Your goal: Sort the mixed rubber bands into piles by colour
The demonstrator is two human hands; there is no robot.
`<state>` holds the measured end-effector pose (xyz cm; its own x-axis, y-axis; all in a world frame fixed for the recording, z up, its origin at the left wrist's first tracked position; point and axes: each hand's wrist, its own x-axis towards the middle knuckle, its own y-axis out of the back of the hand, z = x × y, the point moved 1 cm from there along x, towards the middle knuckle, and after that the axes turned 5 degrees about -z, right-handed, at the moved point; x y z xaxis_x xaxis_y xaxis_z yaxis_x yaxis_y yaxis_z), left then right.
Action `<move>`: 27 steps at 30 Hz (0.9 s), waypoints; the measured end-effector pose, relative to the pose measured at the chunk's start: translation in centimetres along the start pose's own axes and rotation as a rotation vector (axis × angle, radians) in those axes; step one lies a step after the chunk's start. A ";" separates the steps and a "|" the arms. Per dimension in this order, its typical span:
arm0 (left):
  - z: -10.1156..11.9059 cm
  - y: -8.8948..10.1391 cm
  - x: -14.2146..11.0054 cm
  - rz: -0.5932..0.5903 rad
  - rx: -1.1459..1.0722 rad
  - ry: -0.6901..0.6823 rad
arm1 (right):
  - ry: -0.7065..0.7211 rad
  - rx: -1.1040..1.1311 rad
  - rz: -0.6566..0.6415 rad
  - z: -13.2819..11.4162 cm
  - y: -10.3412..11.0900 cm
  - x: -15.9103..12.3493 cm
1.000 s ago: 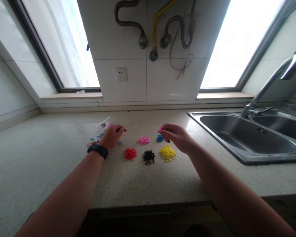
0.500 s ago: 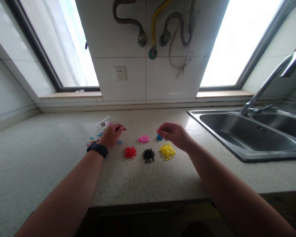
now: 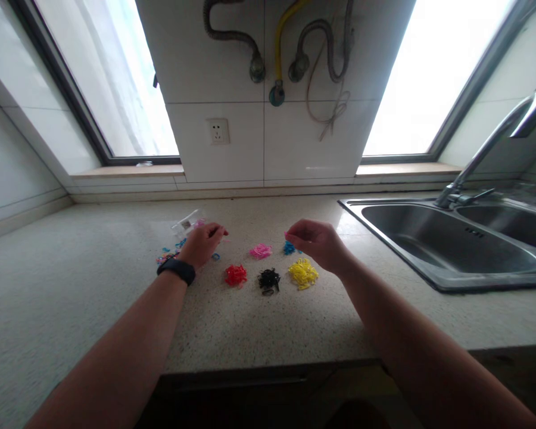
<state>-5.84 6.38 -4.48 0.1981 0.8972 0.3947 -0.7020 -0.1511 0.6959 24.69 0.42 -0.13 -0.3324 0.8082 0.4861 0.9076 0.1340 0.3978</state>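
My right hand [image 3: 317, 243] is closed in a pinch, with a bit of pink rubber band [image 3: 286, 235] at its fingertips. It hovers by a small pile of blue rubber bands [image 3: 289, 248] and just behind a yellow pile [image 3: 303, 273]. On the left, my left hand [image 3: 204, 243] has its fingers pressed together; what they hold, if anything, is too small to make out. Beside that wrist lie mixed coloured bands [image 3: 166, 258], partly hidden. Between my hands sit a pink pile [image 3: 261, 251], a red pile [image 3: 236, 275] and a black pile [image 3: 268, 279].
A clear plastic bag [image 3: 184, 224] with something pink lies behind my left hand. To the right, a steel sink [image 3: 390, 253] with a faucet [image 3: 486, 143] is set into the speckled countertop [image 3: 259, 333]. The tiled wall holds a socket [image 3: 218, 131] and pipes.
Almost nothing differs. Both hands stay in place in their pinched poses, and the piles look the same.
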 end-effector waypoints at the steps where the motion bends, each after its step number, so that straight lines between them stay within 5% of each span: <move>1: 0.1 0.1 0.0 -0.005 0.004 0.002 | 0.035 -0.061 0.006 -0.1 0.0 -0.1; 7: 0.2 0.1 -0.1 -0.030 0.006 0.001 | 0.264 -0.550 -0.072 -0.4 0.4 -0.6; 11: -0.1 0.0 -0.1 -0.035 -0.004 0.007 | 0.326 -0.639 -0.071 -0.6 0.3 -0.7; 27: 0.3 0.1 -0.2 -0.062 0.003 0.012 | 0.038 0.030 0.117 0.0 -1.2 -0.2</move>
<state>-5.73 6.06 -4.36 0.2329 0.9097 0.3438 -0.6864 -0.0966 0.7208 23.66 0.12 -0.65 -0.2327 0.7970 0.5573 0.9479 0.0576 0.3135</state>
